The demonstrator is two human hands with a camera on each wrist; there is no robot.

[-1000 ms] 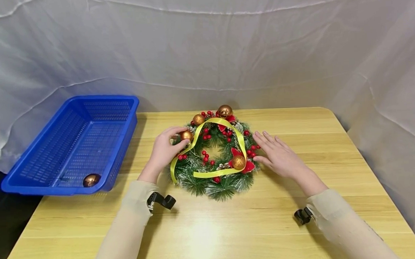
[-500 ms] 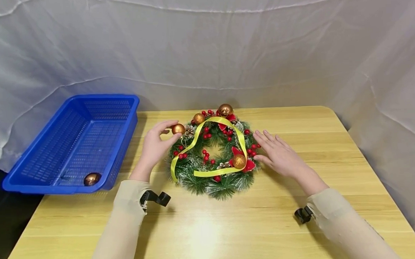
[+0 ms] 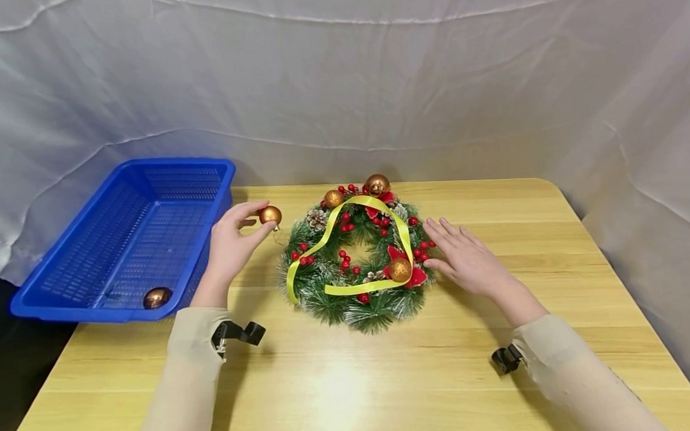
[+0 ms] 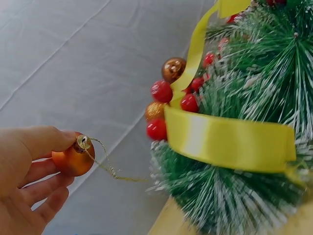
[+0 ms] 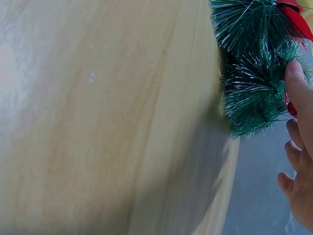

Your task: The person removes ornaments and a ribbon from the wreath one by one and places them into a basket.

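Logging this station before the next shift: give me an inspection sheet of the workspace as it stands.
Surface: light wooden table, bare in front.
Job's things: green pine wreath with yellow ribbon; small gold bauble off the wreath; blue plastic basket holding one bronze bauble.
Clutter: nothing seen.
Hands: left hand pinches the gold bauble; right hand, fingers straight, touches the wreath's edge.
Cables: nothing seen.
Surroundings: white cloth backdrop.

Ball [image 3: 270,215] in left hand [image 3: 229,246]: matt-satin orange-gold, smooth, metal-looking cap, thin glittery gold cord. Wreath [image 3: 355,266]: bristly plastic-looking needles with white-frosted tips, glossy red berries, glittery gold balls. Ribbon [image 3: 346,241]: smooth yellow satin with a soft sheen. Table [image 3: 387,381]: pale wood grain, smooth, semi-gloss with glare. Basket [image 3: 121,244]: blue perforated plastic. Backdrop [image 3: 339,81]: creased white cloth, matt.
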